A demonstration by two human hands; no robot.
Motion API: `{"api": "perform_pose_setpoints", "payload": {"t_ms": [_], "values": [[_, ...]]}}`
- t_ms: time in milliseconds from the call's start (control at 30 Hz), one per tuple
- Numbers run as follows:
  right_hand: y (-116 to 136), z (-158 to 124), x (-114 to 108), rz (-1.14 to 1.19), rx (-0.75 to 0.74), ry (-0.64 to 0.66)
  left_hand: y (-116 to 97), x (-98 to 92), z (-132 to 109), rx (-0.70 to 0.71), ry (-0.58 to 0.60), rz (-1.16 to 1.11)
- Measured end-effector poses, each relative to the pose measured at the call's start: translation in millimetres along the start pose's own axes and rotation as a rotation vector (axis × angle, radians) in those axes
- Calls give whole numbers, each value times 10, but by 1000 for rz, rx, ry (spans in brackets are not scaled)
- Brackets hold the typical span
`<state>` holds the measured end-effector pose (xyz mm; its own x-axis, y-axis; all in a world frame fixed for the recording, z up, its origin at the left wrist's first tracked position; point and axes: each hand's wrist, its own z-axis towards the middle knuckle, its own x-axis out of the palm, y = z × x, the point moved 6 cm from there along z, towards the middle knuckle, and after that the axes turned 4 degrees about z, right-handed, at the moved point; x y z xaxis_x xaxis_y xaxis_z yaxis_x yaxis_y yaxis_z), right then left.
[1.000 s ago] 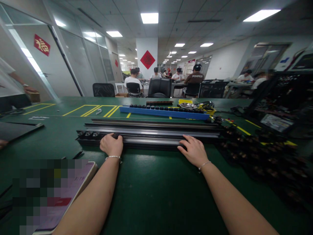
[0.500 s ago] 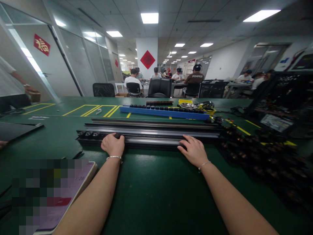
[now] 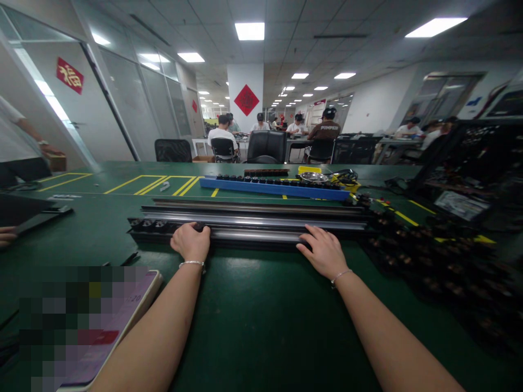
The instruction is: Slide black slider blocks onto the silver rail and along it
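Observation:
Several long dark metal rails (image 3: pixel 253 234) lie side by side across the green table (image 3: pixel 245 321). Small black parts (image 3: pixel 149 224) sit in a row at the left end of the nearest rail. My left hand (image 3: pixel 190 241) is closed on a small black part (image 3: pixel 199 226) at that rail, just right of the row. Toward the rail's right portion, my right hand (image 3: pixel 324 251) rests on the near edge with its fingers spread.
Behind the rails lies a blue tray (image 3: pixel 273 189) with black parts. A pile of dark parts (image 3: pixel 445 267) covers the right side. A phone (image 3: pixel 122 326) lies front left. Another person's hand (image 3: pixel 7 236) is beside a dark panel (image 3: pixel 32 215) at far left.
My left hand has shifted slightly right along the rail. My right hand has stayed in place. The dark panel at far left has moved, with the other person's hand beside it.

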<state>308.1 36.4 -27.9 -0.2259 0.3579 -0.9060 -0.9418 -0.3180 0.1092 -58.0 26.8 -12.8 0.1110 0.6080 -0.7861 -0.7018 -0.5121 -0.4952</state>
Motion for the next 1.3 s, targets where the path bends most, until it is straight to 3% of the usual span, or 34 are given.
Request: {"api": "perform_pose_setpoints", "payload": {"t_ms": [1300], "values": [[23,13,30,-28,-13,19,-46,92,-32,34,8,-23]]}}
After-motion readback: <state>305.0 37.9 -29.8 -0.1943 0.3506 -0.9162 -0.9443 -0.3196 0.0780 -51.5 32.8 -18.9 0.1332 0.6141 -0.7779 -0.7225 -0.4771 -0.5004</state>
